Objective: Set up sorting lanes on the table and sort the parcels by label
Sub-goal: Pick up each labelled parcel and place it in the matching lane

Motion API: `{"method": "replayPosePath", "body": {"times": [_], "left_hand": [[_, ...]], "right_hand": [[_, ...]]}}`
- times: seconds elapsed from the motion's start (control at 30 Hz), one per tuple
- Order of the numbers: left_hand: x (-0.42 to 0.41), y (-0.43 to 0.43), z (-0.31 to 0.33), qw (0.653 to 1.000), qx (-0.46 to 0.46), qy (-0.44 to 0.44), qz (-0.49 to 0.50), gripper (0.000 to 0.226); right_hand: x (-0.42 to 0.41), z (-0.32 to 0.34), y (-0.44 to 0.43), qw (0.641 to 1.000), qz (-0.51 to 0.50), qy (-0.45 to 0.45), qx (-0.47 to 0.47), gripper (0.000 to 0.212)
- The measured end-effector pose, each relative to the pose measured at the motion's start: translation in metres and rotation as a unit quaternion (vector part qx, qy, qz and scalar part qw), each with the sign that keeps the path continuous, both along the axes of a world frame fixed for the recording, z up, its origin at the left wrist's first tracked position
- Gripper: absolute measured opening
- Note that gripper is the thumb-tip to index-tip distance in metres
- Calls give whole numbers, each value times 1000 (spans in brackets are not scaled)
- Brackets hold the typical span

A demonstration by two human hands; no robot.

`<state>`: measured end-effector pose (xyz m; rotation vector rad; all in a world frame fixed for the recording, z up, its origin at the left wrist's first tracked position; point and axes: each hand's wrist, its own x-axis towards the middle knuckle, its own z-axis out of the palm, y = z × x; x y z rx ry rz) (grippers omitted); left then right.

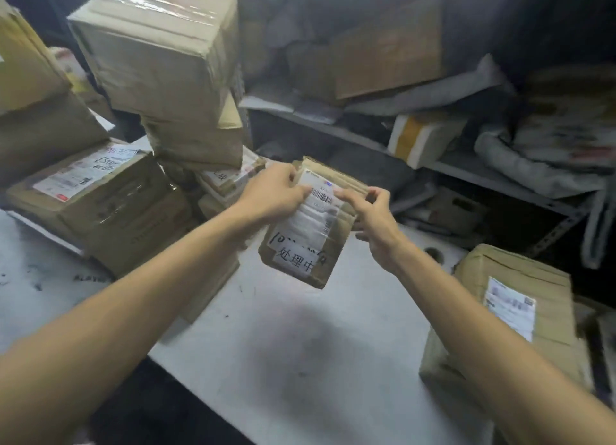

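A small brown cardboard parcel [310, 231] with a white barcode label and a handwritten white sticker hangs tilted above the white table [300, 361]. My left hand [276, 193] grips its upper left edge, thumb across the label. My right hand [373, 218] holds its upper right edge with curled fingers. A taped parcel with a white label [510, 314] lies on the table at the right, under my right forearm. At the left a labelled box [100, 198] sits in front of a leaning stack of boxes [166, 61].
More labelled parcels [230, 178] are piled behind my left hand. A grey metal shelf [466, 168] behind the table holds a white and yellow package [423, 138], grey mailer bags and a flat cardboard box [383, 58]. Dark floor shows below the table's front edge.
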<state>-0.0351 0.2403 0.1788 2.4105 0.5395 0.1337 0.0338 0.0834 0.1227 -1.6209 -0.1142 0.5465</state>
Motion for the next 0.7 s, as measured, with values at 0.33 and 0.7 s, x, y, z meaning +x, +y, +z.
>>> {"method": "replayPosePath", "body": {"times": [0.33, 0.7], "left_hand": [[20, -94, 32, 990, -119, -66, -23, 21], [15, -189, -4, 936, -328, -91, -94, 89]], "right_hand": [[4, 14, -106, 995, -2, -48, 87, 94], [-11, 34, -204, 982, -100, -99, 126, 67]]}}
